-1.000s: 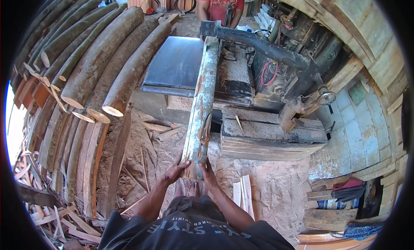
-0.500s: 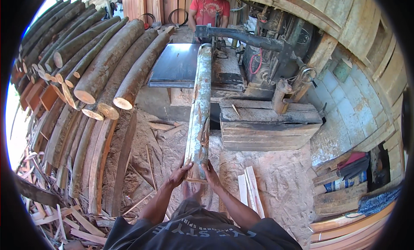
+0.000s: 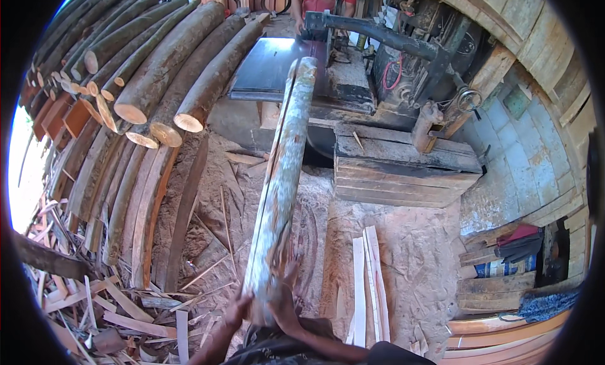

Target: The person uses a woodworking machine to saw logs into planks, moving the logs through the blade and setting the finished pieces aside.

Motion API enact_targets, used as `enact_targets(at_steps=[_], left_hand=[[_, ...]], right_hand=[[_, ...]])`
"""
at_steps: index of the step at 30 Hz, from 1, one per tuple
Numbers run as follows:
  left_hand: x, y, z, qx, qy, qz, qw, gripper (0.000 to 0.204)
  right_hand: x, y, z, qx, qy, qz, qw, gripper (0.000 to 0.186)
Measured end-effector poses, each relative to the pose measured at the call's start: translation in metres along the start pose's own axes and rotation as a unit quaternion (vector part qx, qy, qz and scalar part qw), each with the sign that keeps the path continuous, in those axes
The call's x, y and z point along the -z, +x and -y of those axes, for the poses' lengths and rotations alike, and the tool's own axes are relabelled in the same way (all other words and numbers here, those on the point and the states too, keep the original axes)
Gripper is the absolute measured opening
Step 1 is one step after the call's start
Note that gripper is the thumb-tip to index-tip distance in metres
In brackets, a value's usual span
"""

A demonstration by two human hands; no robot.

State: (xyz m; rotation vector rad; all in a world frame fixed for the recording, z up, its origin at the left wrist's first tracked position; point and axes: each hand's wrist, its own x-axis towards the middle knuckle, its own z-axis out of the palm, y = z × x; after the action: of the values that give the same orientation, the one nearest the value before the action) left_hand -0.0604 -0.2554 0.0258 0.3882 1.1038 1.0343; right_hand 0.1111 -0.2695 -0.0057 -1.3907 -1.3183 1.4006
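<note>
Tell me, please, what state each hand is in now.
Left hand: holding the log, left side.
Right hand: holding the same log, right side.

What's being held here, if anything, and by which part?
The long log, by its near end: left hand at its left side, right hand at its right.
</note>
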Motion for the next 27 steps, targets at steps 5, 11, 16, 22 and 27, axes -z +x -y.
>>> enact_targets(at_steps=[5,11,16,22,27], left_hand=[[-0.046,0.002,0.036,0.018,-0.131,0.006,0.991,0.073],[-0.037,0.158,-0.042,-0.029,0.052,-0.006,0.998,0.057],[0.003,0.230,-0.114,0.060,0.004,0.064,0.996,0.055],[0.047,0.131,-0.098,0.017,0.067,-0.053,0.996,0.060],[-0.010,0.037,-0.025,-0.054,0.168,-0.513,0.840,0.042]], right_hand=[[0.038,-0.009,-0.006,-0.109,0.118,0.018,0.987,0.084],[0.047,0.172,0.045,-0.060,0.166,-0.053,0.983,0.078],[0.069,0.420,0.078,-0.067,0.124,-0.125,0.982,0.079],[0.030,0.603,0.074,-0.230,0.245,-0.092,0.937,0.080],[-0.094,0.491,0.089,-0.268,0.407,0.251,0.836,0.098]])
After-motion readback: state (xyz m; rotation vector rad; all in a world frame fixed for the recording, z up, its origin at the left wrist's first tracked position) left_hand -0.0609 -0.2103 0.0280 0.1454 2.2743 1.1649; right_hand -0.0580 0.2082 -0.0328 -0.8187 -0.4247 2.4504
